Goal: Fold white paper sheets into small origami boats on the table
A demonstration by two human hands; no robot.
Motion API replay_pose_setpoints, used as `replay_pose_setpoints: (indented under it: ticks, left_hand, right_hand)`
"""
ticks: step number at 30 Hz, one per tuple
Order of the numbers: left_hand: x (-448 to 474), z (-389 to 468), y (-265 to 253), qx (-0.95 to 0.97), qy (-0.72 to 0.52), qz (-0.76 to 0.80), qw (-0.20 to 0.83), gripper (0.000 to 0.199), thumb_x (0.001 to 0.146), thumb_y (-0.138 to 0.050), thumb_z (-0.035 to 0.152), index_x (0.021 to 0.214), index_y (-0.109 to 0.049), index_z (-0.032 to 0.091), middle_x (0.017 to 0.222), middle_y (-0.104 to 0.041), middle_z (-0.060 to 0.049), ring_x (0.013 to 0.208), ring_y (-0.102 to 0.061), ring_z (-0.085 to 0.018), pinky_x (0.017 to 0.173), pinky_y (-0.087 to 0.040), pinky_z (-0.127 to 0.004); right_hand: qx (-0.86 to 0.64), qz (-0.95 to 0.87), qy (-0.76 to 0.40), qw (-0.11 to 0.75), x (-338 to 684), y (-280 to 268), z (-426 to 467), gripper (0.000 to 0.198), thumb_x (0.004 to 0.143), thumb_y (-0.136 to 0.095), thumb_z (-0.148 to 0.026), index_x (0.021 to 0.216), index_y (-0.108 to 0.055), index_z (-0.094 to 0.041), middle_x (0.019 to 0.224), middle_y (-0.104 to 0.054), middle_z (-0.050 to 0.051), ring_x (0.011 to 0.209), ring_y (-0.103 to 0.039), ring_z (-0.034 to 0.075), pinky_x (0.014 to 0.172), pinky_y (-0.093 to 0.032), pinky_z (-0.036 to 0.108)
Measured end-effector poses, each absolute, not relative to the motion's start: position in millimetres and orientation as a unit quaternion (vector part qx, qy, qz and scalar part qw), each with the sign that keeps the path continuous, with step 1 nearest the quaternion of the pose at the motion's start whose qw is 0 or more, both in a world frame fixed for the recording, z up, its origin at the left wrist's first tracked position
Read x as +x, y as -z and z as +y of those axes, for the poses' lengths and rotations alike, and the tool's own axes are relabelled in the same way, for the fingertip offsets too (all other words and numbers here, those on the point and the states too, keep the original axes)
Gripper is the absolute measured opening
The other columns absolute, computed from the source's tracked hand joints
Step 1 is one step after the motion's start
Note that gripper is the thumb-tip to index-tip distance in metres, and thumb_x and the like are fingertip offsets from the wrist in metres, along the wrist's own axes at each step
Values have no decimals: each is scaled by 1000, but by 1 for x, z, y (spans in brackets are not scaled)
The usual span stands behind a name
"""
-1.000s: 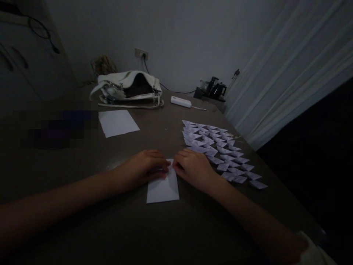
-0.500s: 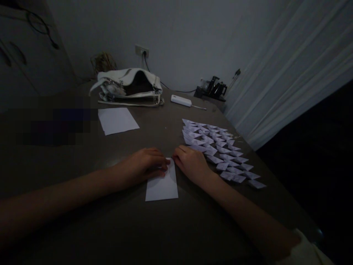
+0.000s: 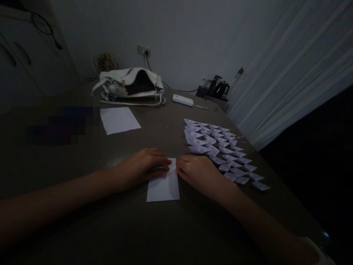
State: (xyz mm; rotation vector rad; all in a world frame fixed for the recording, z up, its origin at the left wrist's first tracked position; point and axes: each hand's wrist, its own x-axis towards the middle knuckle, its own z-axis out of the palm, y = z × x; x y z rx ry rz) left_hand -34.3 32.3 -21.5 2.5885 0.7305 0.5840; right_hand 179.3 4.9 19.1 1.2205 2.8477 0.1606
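Observation:
A folded sheet of white paper (image 3: 163,189) lies flat on the dark table in front of me, its narrow end towards me. My left hand (image 3: 146,163) holds its upper left part down, with bent fingers and the thumb lying on the paper. At the right edge is my right hand (image 3: 194,169), its fingers closed together and pressed against that edge. The hands hide part of the paper's far half, so the folds there cannot be made out.
Rows of small folded paper pieces (image 3: 226,151) spread over the right side of the table. Farther back lie a flat white sheet (image 3: 120,120), an open white handbag (image 3: 132,86) and a white device with a cord (image 3: 182,100). A black kettle (image 3: 221,89) stands near the curtain (image 3: 264,84).
My right hand has slid from the paper's far right corner down along its right edge, towards me. The left hand stays on the paper. The camera view has shifted slightly.

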Motion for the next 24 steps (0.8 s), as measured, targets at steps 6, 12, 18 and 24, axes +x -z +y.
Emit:
replay_pose_setpoints:
  ticks: [6, 12, 18, 24]
  left_hand:
    - [-34, 32, 22, 922, -204, 263, 196, 21, 91, -54, 27, 107, -64, 17, 101, -64, -7, 93, -59, -18, 80, -47, -30]
    - [-34, 32, 21, 923, -207, 256, 200, 19, 90, -55, 26, 104, -65, 17, 107, -65, -7, 98, -58, -19, 83, -47, -30]
    - [-34, 33, 20, 922, -208, 258, 200, 19, 90, -55, 27, 103, -66, 18, 107, -65, -7, 97, -59, -19, 83, -47, -30]
    - [-34, 32, 19, 919, -205, 264, 208, 18, 90, -56, 26, 102, -65, 17, 106, -65, -7, 97, -59, -18, 83, -47, -29]
  right_hand:
    - [385, 922, -27, 42, 178, -27, -4, 12, 89, -53, -17, 87, -65, -14, 88, -69, 5, 75, -63, 17, 60, -38, 27]
    - [361, 929, -1, 77, 176, -37, -17, 13, 89, -53, -16, 86, -66, -15, 89, -70, 5, 75, -64, 18, 60, -38, 28]
    - [343, 934, 4, 102, 173, -44, -25, 11, 86, -56, -14, 84, -67, -15, 85, -70, 4, 72, -63, 18, 57, -36, 29]
    - [324, 939, 27, 108, 172, -45, -32, 13, 87, -55, -14, 81, -66, -15, 81, -69, 4, 68, -61, 16, 56, -32, 28]
